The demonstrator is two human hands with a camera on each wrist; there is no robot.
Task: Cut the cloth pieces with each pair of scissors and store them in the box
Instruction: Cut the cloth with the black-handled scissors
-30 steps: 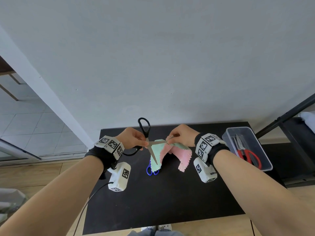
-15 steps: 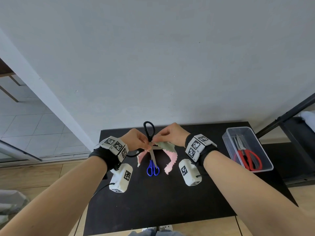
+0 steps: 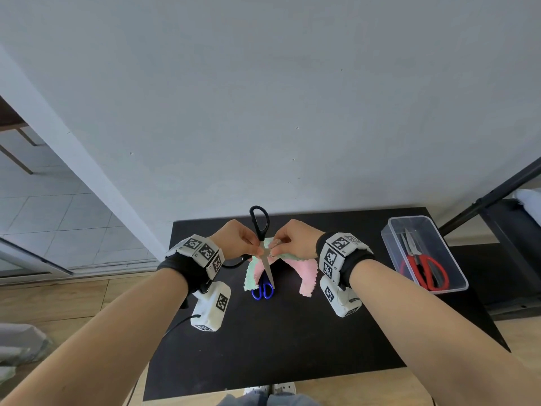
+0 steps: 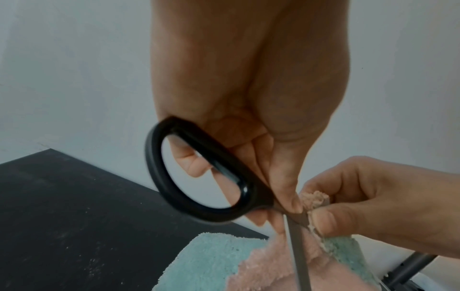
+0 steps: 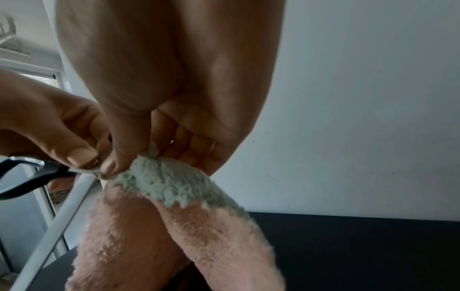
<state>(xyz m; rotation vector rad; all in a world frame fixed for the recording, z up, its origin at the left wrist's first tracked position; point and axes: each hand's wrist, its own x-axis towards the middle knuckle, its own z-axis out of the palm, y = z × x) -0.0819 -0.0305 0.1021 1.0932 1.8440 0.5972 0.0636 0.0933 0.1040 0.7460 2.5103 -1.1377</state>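
Observation:
My left hand (image 3: pixel 252 244) grips the black-handled scissors (image 3: pixel 259 221) above the black table (image 3: pixel 292 341), upper loop up, blades (image 3: pixel 268 269) pointing down. In the left wrist view my fingers curl round the black handle (image 4: pixel 199 177) and the blades (image 4: pixel 296 254) stand nearly together. My right hand (image 3: pixel 275 245) pinches the top of the pink and green cloth (image 3: pixel 307 276) right beside the blades. The thumb and fingers of the right hand (image 5: pixel 117 163) squeeze the green edge (image 5: pixel 169 183). One strip of the cloth (image 3: pixel 251 276) hangs left of the blades, the other to the right.
Blue-handled scissors (image 3: pixel 262 290) lie on the table under the hanging cloth. A clear plastic box (image 3: pixel 393 238) at the table's right edge holds red-handled scissors (image 3: pixel 424 269). A grey wall rises behind the table, and a black frame (image 3: pixel 491 197) stands to the right.
The blades, spread wide a second ago, have come nearly together and now point down. My right hand moved left toward the left hand, and the cloth now hangs in two strips.

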